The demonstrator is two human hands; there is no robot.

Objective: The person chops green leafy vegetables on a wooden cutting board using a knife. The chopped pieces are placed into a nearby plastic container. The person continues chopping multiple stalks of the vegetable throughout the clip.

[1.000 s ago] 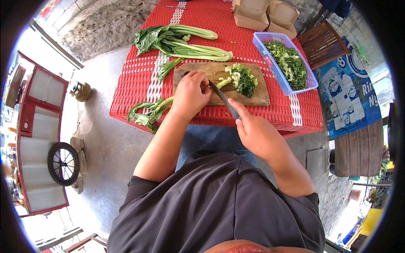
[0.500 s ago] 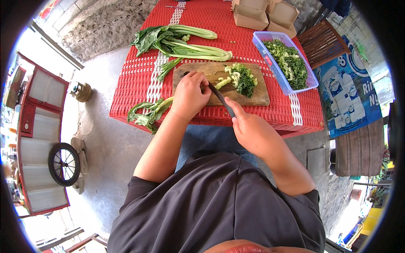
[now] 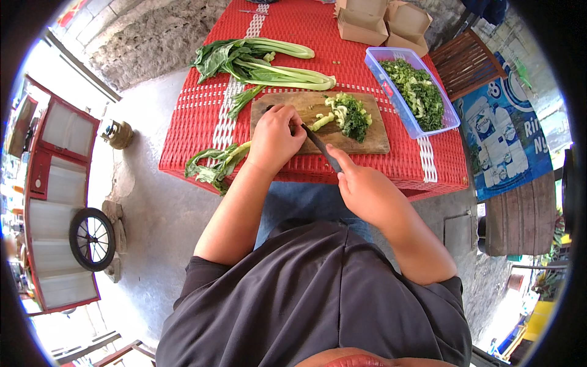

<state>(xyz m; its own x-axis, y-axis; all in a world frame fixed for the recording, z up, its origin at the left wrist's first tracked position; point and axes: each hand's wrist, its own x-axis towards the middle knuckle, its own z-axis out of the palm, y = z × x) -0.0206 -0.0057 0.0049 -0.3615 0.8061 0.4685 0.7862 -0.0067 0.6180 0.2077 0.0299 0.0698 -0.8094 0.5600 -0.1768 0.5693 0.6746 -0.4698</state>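
Note:
My left hand [image 3: 278, 136] is closed over the stalks of a bunch of leafy greens [image 3: 214, 170], its fingertips curled on the wooden cutting board [image 3: 377, 144]. The leafy end hangs out past the board's left side, over the table edge. In my right hand [image 3: 367, 191] is a knife [image 3: 321, 148] with a dark blade, its handle mostly covered by my fingers. The blade slants across the board's near edge, its tip beside my left fingertips. Chopped greens [image 3: 353, 121], pale stem slices and dark leaf shreds, are heaped right of the blade.
Whole leafy stalks [image 3: 269, 64] lie beyond the board. A clear bluish plastic tub [image 3: 449, 119] of chopped greens sits to the right. Open cardboard boxes [image 3: 361, 27] stand at the far edge of the red woven table [image 3: 183, 134]. A wooden chair [image 3: 469, 64] is behind the tub.
The knife and my right hand have shifted very slightly against the board. My left hand keeps its hold on the stalks, and the rest looks the same.

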